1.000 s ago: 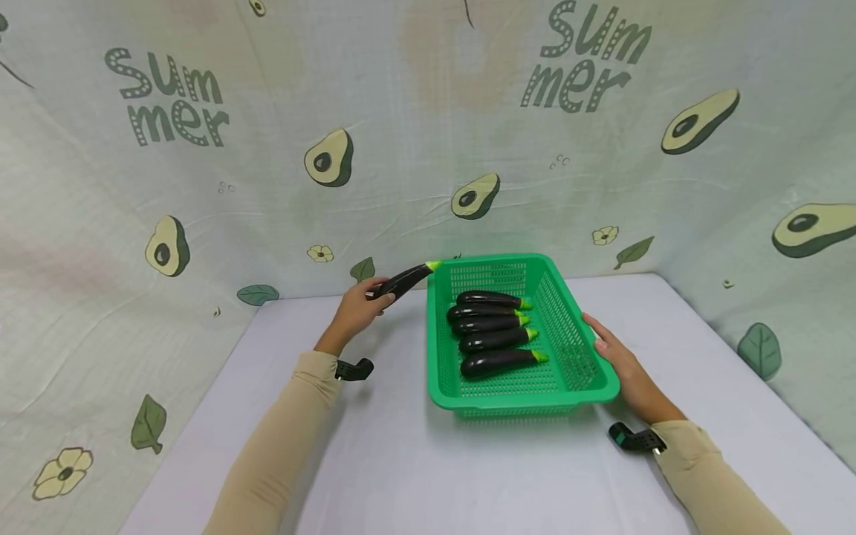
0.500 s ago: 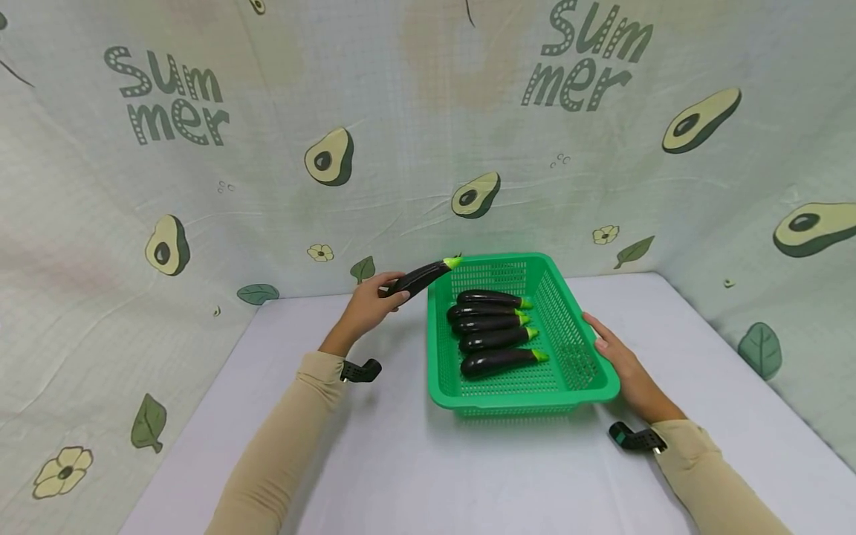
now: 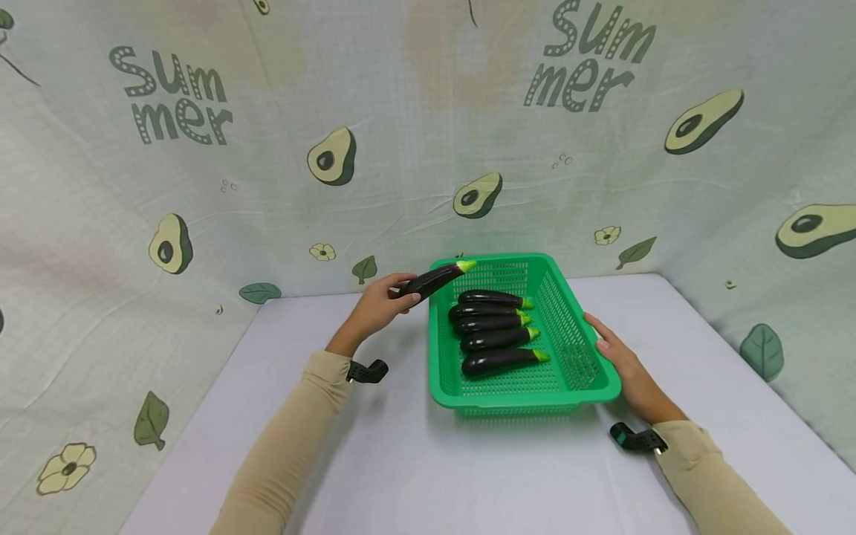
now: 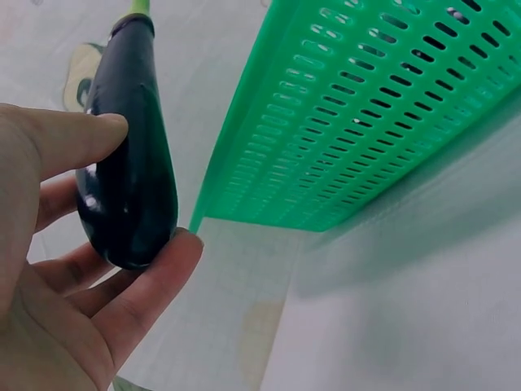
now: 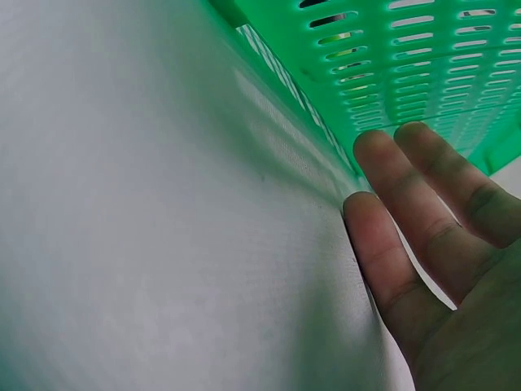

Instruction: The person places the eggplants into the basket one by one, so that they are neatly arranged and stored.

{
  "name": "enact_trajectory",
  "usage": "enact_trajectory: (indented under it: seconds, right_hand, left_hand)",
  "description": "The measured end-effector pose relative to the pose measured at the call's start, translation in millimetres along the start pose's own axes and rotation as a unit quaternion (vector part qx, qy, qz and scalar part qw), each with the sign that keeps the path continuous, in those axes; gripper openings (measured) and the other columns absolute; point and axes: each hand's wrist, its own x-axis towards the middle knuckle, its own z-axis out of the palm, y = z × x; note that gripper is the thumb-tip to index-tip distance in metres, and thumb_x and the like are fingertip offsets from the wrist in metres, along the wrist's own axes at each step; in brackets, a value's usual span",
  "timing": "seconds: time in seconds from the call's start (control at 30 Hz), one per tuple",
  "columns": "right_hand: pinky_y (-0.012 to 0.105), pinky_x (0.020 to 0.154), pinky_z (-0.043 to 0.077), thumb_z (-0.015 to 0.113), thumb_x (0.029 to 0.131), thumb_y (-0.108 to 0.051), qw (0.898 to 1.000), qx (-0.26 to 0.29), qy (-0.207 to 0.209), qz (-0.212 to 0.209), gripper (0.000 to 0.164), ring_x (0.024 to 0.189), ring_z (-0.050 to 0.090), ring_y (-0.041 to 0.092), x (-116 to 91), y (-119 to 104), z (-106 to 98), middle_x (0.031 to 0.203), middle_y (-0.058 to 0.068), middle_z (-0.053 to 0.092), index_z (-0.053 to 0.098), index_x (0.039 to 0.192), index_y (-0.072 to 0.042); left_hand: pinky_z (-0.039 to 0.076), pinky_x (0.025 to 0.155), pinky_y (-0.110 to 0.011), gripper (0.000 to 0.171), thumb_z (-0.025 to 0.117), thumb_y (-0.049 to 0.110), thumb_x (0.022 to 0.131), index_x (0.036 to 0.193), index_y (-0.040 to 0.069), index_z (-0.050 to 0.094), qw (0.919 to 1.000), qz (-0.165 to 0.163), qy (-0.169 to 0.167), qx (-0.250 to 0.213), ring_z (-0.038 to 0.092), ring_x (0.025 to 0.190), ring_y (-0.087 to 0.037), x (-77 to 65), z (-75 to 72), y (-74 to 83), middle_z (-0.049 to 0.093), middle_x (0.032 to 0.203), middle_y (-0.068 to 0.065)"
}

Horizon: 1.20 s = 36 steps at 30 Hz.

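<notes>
My left hand (image 3: 380,303) holds a glossy dark eggplant (image 3: 435,279) by its rounded end, thumb on one side and fingers on the other. Its green stem end points right, over the left rim of a green plastic basket (image 3: 521,401). In the left wrist view the eggplant (image 4: 129,163) is in the grasp beside the slotted basket wall (image 4: 350,114). Several more eggplants (image 3: 495,339) lie in a column inside the basket, stems to the right. My right hand (image 3: 631,375) rests against the basket's right side; in the right wrist view its extended fingers (image 5: 399,175) touch the wall.
The basket stands on a white-covered table (image 3: 521,475), close to its back edge. Behind and beside the table hangs a pale cloth (image 3: 401,96) printed with avocados and lettering. A black band device (image 3: 368,371) sits on the left wrist, another (image 3: 637,438) on the right.
The left hand has carried the eggplant rightward, so its stem end has passed from beside the basket's rim to above the inside. The right hand and basket have stayed in place.
</notes>
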Motion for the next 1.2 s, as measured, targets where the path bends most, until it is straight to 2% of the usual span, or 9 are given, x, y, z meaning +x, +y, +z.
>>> enact_trajectory:
  seconds: [0.1,0.33,0.53,0.87,1.03,1.2]
  right_hand:
    - [0.058,0.114,0.004,0.028,0.111,-0.03,1.0,-0.003,0.0,-0.001,0.053,0.15,0.005,0.027,0.0,-1.1,0.5,0.167,0.008,0.01,0.017,0.163,-0.025]
    - [0.064,0.112,0.003,0.028,0.111,-0.03,1.0,0.0,-0.001,0.002,0.053,0.15,0.004,0.029,0.1,-1.9,0.4,0.167,0.008,0.01,0.016,0.163,-0.026]
    - [0.064,0.112,0.002,0.028,0.111,-0.03,1.0,0.002,-0.001,0.003,0.053,0.151,0.003,0.029,0.3,-2.0,0.6,0.167,0.008,0.009,0.016,0.163,-0.026]
    - [0.063,0.113,0.002,0.028,0.111,-0.03,1.0,0.007,-0.002,0.004,0.053,0.151,0.002,0.029,0.0,-1.7,0.6,0.167,0.009,0.009,0.016,0.163,-0.025]
    - [0.064,0.112,0.002,0.028,0.111,-0.031,1.0,0.004,0.001,0.003,0.053,0.15,0.002,0.03,0.7,-1.8,-0.1,0.167,0.009,0.009,0.016,0.163,-0.025]
    - [0.064,0.112,0.002,0.029,0.111,-0.03,1.0,0.004,0.0,0.001,0.053,0.15,0.002,0.029,0.7,-0.5,0.3,0.167,0.009,0.009,0.016,0.163,-0.024]
  left_hand:
    - [0.054,0.081,-0.041,0.045,0.07,0.033,0.096,0.139,0.024,0.059,0.9999,0.002,-0.009,-0.005,0.069,0.098,-0.024,0.1,0.9,0.2,0.062,0.127,-0.008]
    - [0.051,0.081,-0.043,0.049,0.071,0.038,0.095,0.139,0.025,0.058,0.9997,0.003,-0.022,-0.012,0.068,0.1,-0.032,1.5,2.0,3.3,0.061,0.131,-0.01]
    - [0.052,0.08,-0.042,0.046,0.071,0.038,0.094,0.137,0.026,0.06,0.9995,0.012,-0.027,-0.01,0.069,0.096,-0.024,1.3,3.3,11.0,0.062,0.129,-0.008]
    - [0.056,0.081,-0.037,0.048,0.071,0.039,0.095,0.138,0.019,0.06,0.9986,0.017,-0.039,0.03,0.066,0.102,-0.017,6.4,5.5,27.0,0.063,0.128,-0.006]
    - [0.057,0.08,-0.036,0.049,0.071,0.038,0.094,0.136,0.015,0.061,0.9976,0.032,-0.056,0.026,0.066,0.104,-0.019,9.8,10.3,35.5,0.063,0.126,-0.009]
    - [0.057,0.081,-0.036,0.047,0.07,0.038,0.095,0.136,0.016,0.061,0.9967,0.04,-0.064,0.029,0.066,0.103,-0.018,10.9,16.7,38.9,0.064,0.124,-0.007]
